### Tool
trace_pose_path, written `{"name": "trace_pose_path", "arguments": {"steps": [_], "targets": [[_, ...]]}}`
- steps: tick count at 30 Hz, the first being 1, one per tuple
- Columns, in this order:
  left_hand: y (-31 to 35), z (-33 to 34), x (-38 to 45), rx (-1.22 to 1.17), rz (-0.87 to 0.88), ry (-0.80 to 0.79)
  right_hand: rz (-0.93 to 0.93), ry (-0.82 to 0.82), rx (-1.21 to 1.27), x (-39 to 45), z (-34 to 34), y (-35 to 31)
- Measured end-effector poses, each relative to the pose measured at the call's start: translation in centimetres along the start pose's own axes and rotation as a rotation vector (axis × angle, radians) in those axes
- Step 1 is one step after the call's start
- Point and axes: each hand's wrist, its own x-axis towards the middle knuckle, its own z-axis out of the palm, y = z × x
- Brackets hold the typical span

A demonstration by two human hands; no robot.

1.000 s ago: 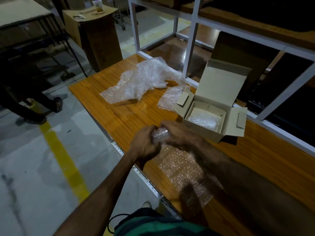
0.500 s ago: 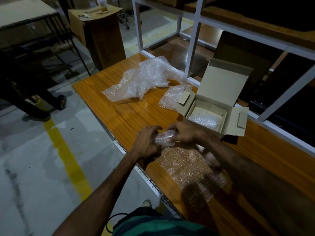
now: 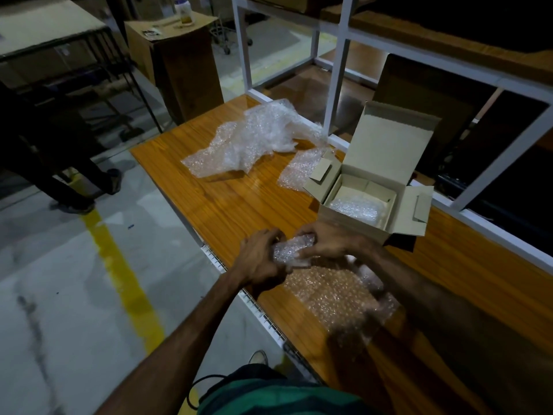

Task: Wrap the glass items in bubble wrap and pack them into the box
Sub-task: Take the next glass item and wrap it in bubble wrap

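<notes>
1. At the centre of the frame, both hands close around a small bubble-wrapped bundle (image 3: pixel 291 250) held just above the near edge of the wooden table (image 3: pixel 239 202).
2. The left hand (image 3: pixel 260 259) grips the bundle's left end with curled fingers; the right hand (image 3: pixel 332 241) clamps its right end, thumb below and fingers over the top. The hands sit close together, the bundle between them.
3. What is inside the wrap cannot be made out.
4. A flat sheet of bubble wrap (image 3: pixel 335 298) lies on the table just below the hands, running toward the lower right of the frame, partly under the right forearm.
5. To the upper right of the hands stands an open cardboard box (image 3: pixel 386 163), lid raised and side flaps spread. Inside it lies a wrapped item (image 3: pixel 356 208).
6. A small piece of bubble wrap (image 3: pixel 299 169) lies beside the box's left flap.
7. A large crumpled heap of bubble wrap (image 3: pixel 257 139) sits at the table's far end, upper centre of the frame.
8. A white metal frame (image 3: pixel 338 70) rises behind the table.
9. In the upper left, a tall cardboard carton (image 3: pixel 179 61) stands on the floor with a jar (image 3: pixel 183 12) on top.
10. A yellow floor line (image 3: pixel 119 277) runs down the left side, and another person's feet (image 3: pixel 86 193) show at the left edge.
</notes>
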Motion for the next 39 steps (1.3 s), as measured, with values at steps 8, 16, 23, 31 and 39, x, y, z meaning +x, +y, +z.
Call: {"name": "trace_pose_path", "arguments": {"steps": [8,16,23,31,39], "targets": [[0.8,-1.3,0.6,-0.064,0.013,-0.151,-0.061,0.022,0.186,-0.9,1.2,1.1],[1.4,-0.8,0.7,-0.124,0.066,-0.102,0.038,-0.024,0.191,-1.1,0.7,2.1],[2.3,-1.3,1.3,-0.092,0.051,-0.168,0.001,-0.009,0.246,-1.0,0.9,1.7],[1.7,-3.9,2.8,-0.286,-0.064,-0.380,0.000,0.031,0.360,-1.7,-0.1,1.2],[1.9,-4.7,2.9,-0.380,0.017,-0.242,0.042,0.034,0.714,-2.8,0.0,0.6]]}}
